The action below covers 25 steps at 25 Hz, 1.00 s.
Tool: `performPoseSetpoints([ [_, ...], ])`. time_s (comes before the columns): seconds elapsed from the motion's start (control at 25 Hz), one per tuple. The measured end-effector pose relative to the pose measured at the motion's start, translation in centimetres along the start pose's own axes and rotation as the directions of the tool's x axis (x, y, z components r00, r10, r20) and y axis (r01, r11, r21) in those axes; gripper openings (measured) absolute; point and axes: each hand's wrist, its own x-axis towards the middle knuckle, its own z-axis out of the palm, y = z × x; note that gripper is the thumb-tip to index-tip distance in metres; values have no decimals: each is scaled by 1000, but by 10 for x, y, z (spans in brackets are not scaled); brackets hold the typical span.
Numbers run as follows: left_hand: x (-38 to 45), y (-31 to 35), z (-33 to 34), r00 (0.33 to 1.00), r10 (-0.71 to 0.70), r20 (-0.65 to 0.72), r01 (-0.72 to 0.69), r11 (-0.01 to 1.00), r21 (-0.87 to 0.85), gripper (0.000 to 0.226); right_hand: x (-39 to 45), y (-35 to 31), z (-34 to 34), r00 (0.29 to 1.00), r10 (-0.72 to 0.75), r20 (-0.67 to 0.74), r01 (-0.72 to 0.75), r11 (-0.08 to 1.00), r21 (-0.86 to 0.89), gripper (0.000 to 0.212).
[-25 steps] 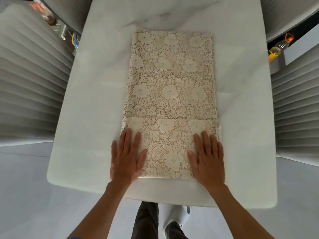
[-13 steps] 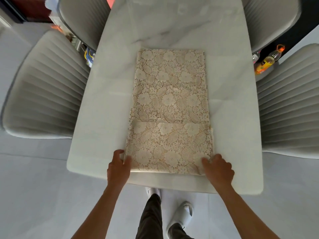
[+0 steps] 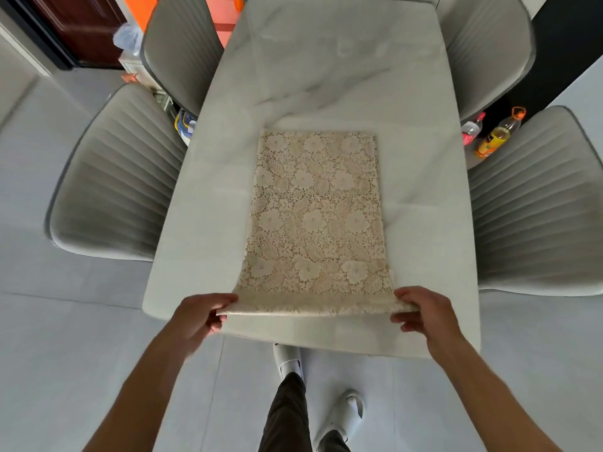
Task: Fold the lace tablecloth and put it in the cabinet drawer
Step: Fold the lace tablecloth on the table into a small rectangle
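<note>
Unlettered lace tablecloth point(image 3: 318, 220), both hands' grip

No lettering or labels can be read.

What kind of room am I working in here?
Most likely a home dining area: a marble-look table with padded chairs on both sides, and drink bottles on the floor.
</note>
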Motion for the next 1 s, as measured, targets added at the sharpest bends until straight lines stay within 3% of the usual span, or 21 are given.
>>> performPoseSetpoints([
  [0.12, 8, 56, -2, 987, -17, 157, 34, 994, -108, 28, 21, -54, 0, 980, 89, 176, -109, 988, 106, 36],
  [0.24, 39, 113, 16, 981, 18, 191, -25, 999, 30, 21, 60, -104, 16, 970, 107, 217, -106, 994, -18, 38],
  [0.36, 93, 153, 44, 991, 135, 10, -132, 949, 287, 10, 113, -133, 47, 994, 89, 71, -77, 984, -158, 6],
  [0.44, 129, 161, 61, 971, 232, -62, -193, 906, 378, 16, 150, -134, 67, 998, 25, -63, -39, 969, -245, 15],
  [0.64, 167, 127, 60, 990, 132, -58, -101, 923, 372, 22, 199, -98, 89, 990, -86, -115, 20, 875, -485, 10],
  [0.76, 152, 93, 39, 979, 182, 92, -203, 909, 364, 37, 203, -83, 84, 971, -182, -154, 49, 785, -617, 28],
  [0.84, 145, 73, 36, 969, 215, 123, -247, 866, 435, 28, 201, -81, 86, 954, -253, -160, 80, 731, -677, 26],
  [1.0, 143, 55, 54, 903, 424, -70, -279, 703, 653, 13, 202, -79, 88, 946, -288, -146, 107, 707, -699, 21],
])
